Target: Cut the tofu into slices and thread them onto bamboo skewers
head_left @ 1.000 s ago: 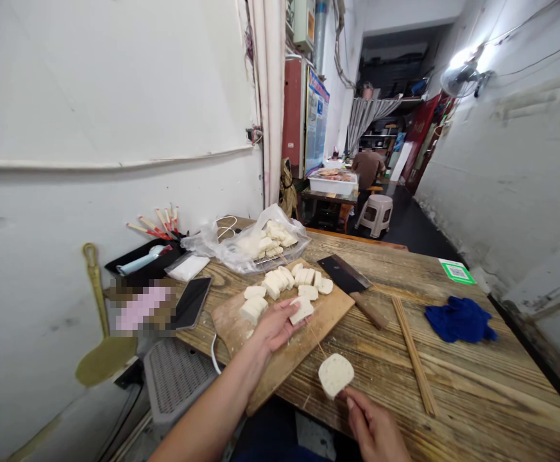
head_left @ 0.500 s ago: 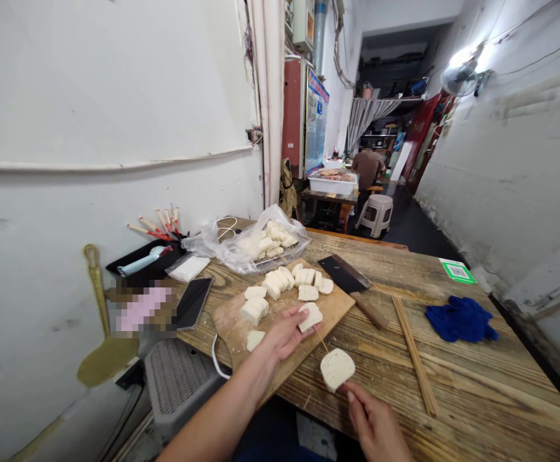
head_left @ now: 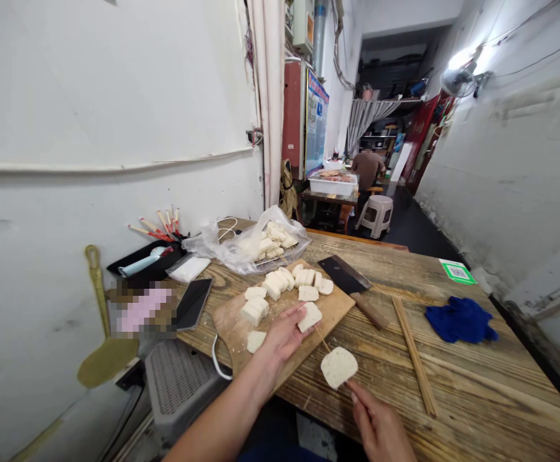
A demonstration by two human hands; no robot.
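My left hand (head_left: 287,330) pinches a white bread slice (head_left: 310,317) above the lower right part of the wooden cutting board (head_left: 226,317). A thin wooden skewer (head_left: 322,339) runs from that slice to a second bread slice (head_left: 339,367), which is threaded on it. My right hand (head_left: 378,414) grips the skewer's lower end, just below the second slice, beyond the board's edge. On the board lie several cut slices (head_left: 254,310) in rows and singly. Behind the board, more skewered slices (head_left: 274,239) lie in a clear plastic bag (head_left: 234,253).
A cleaver (head_left: 344,274) lies against the board's right side. Further right are a bundle of skewers (head_left: 414,356), a blue cloth (head_left: 461,319) and a code card (head_left: 457,271). A phone (head_left: 194,304) rests left of the board. A person (head_left: 369,168) sits far back near a stool (head_left: 376,215).
My right hand has shifted slightly right, and the slice on the skewer has turned a little with it. My left hand keeps its hold, almost unmoved.
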